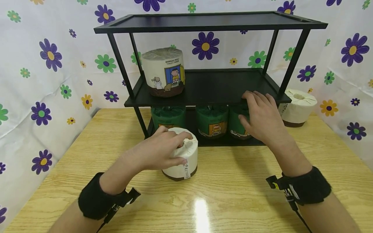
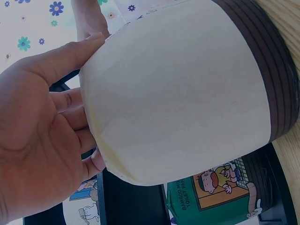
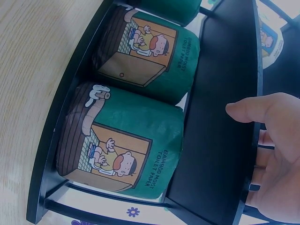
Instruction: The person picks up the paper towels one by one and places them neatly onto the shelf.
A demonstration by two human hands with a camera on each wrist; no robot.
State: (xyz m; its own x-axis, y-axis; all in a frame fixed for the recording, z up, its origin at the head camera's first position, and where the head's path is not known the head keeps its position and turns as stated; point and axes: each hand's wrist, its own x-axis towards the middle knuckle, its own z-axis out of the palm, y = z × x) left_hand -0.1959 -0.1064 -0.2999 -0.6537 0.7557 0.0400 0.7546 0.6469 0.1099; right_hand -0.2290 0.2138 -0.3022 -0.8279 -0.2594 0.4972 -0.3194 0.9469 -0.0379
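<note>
In the head view my left hand (image 1: 163, 147) grips a white toilet paper roll (image 1: 190, 163) with a brown base, fingers over its top and thumb along its side. The roll is upright at the tabletop, in front of the rack; its plain white side fills much of the left wrist view. My right hand (image 1: 260, 119) is at the front edge of the middle shelf (image 1: 224, 85), fingers over the edge and thumb extended below it, holding no roll. Beneath that shelf stand green toilet paper rolls (image 3: 122, 140), the rightmost partly hidden by my right hand.
A black rack (image 1: 209, 27) stands against a flowered cloth on the wooden table (image 1: 233, 194). One large white toilet paper roll (image 1: 158, 72) sits at the left of its middle shelf. Another white roll (image 1: 300, 108) stands on the table right of the rack.
</note>
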